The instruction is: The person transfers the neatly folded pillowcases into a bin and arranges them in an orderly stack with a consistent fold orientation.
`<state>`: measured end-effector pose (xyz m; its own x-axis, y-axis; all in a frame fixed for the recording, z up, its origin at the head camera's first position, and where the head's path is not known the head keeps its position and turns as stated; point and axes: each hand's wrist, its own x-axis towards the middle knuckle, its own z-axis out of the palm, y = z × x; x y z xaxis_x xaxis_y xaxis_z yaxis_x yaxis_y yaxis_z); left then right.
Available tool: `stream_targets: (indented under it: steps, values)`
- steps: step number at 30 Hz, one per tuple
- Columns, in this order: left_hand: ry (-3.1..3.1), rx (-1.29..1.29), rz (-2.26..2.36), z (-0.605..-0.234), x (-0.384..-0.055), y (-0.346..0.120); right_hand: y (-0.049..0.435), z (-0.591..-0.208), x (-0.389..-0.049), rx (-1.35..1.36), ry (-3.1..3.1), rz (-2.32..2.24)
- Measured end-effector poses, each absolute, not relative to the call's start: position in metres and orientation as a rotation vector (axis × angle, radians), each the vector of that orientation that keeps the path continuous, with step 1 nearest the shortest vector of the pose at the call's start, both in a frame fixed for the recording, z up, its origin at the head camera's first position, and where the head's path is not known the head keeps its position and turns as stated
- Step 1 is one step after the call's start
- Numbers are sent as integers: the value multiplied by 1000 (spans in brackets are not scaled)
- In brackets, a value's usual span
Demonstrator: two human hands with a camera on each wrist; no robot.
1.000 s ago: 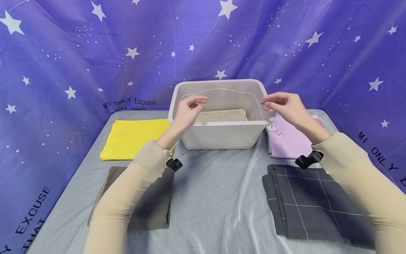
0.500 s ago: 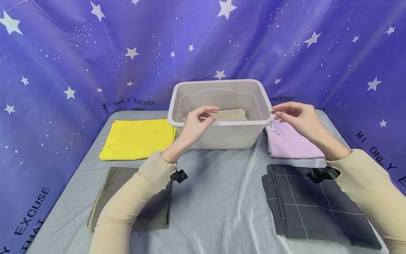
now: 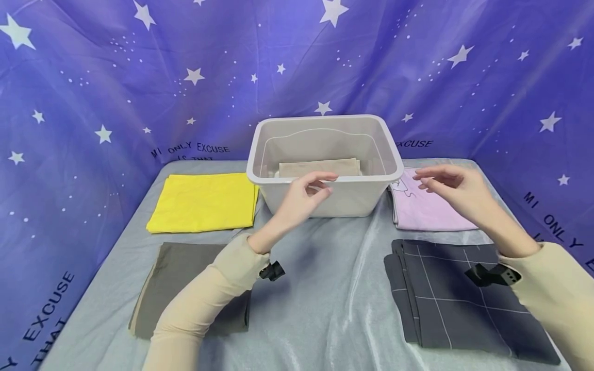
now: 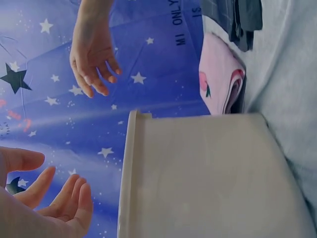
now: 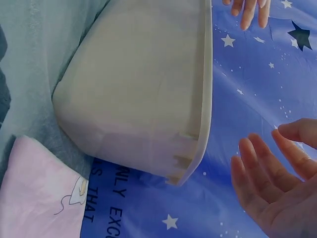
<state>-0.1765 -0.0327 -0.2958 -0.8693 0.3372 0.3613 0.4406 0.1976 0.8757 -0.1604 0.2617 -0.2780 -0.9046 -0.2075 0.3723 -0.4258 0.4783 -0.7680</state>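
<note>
My left hand [image 3: 303, 200] hovers in front of the near rim of a light grey plastic bin [image 3: 325, 198], its fingers loosely bent around nothing. To the bin's right my right hand [image 3: 457, 188] hangs in the air over a folded pink cloth [image 3: 427, 214], with relaxed fingers and nothing in them. Inside the bin lies a folded beige cloth [image 3: 320, 167]. In the left wrist view the left fingers [image 4: 64, 198] are apart from the bin's wall [image 4: 198, 173]. The right wrist view also has the right hand [image 5: 277, 183] away from the bin.
A folded yellow cloth [image 3: 204, 203] lies left of the bin. Nearer are a folded brown-grey cloth [image 3: 181, 278] at left and a dark checked cloth [image 3: 464, 309] at right. All rest on a grey covered table [image 3: 320, 309], with a purple star curtain [image 3: 287, 51] behind.
Both hands have drawn back from above the bin toward the near side and moved rightward, lowering in the head view. The bin and cloths stay in place.
</note>
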Motion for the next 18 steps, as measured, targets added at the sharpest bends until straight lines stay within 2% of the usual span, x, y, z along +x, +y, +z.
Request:
stream_targets:
  steps: [18]
  values:
    - [-2382, -837, -1862, -332, -160, 1, 289, -304, -127, 434, -2593, 1317]
